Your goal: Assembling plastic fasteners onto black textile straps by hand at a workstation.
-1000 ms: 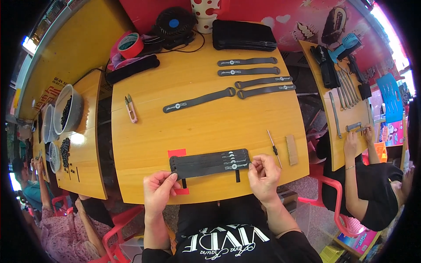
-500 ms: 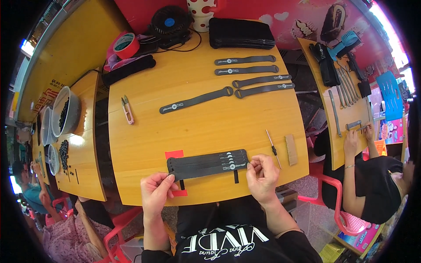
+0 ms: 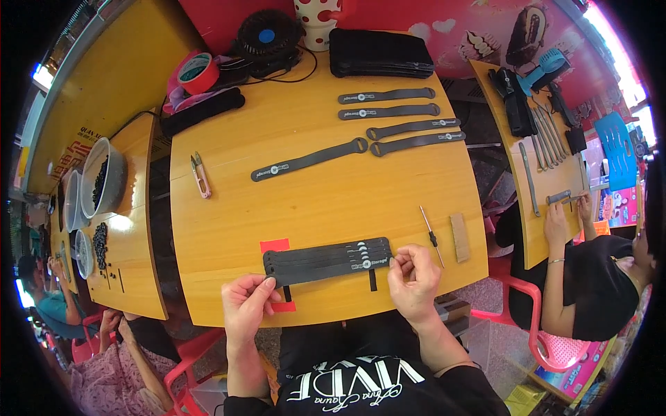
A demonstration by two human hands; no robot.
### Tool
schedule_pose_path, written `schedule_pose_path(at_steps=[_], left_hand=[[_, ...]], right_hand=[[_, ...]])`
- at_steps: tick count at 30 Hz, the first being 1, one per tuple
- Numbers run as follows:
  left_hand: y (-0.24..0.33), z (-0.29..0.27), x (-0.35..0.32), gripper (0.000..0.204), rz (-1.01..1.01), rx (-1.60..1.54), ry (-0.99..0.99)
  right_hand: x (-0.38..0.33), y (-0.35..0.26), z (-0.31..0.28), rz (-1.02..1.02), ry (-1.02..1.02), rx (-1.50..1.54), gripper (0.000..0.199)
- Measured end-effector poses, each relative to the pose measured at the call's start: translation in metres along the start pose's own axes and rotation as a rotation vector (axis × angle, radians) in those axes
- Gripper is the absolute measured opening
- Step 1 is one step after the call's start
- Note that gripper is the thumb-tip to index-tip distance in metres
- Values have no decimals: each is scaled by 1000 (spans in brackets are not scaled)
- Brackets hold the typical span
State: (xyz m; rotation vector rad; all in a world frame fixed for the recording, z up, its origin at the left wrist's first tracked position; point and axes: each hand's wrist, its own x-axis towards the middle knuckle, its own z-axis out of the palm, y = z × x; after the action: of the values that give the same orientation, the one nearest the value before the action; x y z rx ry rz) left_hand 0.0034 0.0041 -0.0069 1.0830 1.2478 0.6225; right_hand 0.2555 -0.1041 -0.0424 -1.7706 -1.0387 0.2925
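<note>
— What do the hands hold?
— The left hand (image 3: 244, 306) and right hand (image 3: 414, 279) each pinch an end of a flat stack of black fabric straps (image 3: 327, 262) at the near edge of the yellow wooden tabletop (image 3: 312, 201).
— Beyond it?
— A red tape patch (image 3: 275, 245), a small screwdriver (image 3: 431, 236), then loose black straps (image 3: 309, 159) and a red tape roll (image 3: 197, 71).
</note>
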Motion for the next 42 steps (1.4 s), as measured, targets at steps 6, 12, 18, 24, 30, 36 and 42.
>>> schedule_pose_path(at_steps=[6, 12, 18, 24, 30, 36, 42], left_hand=[[-2, -1, 2, 13, 5, 0, -4], [-1, -2, -1, 12, -17, 11, 30], [-4, 3, 1, 12, 6, 8, 39], [-8, 10, -2, 13, 18, 72, 128], [-8, 16, -3, 13, 67, 129, 191], [-8, 17, -4, 13, 87, 138, 219], [-10, 19, -4, 14, 100, 145, 224]], right_hand=[[0, 0, 0, 13, -8, 2, 27], [1, -3, 4, -5, 1, -8, 25], [-2, 0, -1, 40, -12, -42, 27], [-2, -1, 0, 36, -28, -59, 28], [-2, -1, 0, 46, -25, -62, 27], [-2, -2, 1, 48, -28, -57, 26], [-2, 0, -1, 39, -26, -66, 25]])
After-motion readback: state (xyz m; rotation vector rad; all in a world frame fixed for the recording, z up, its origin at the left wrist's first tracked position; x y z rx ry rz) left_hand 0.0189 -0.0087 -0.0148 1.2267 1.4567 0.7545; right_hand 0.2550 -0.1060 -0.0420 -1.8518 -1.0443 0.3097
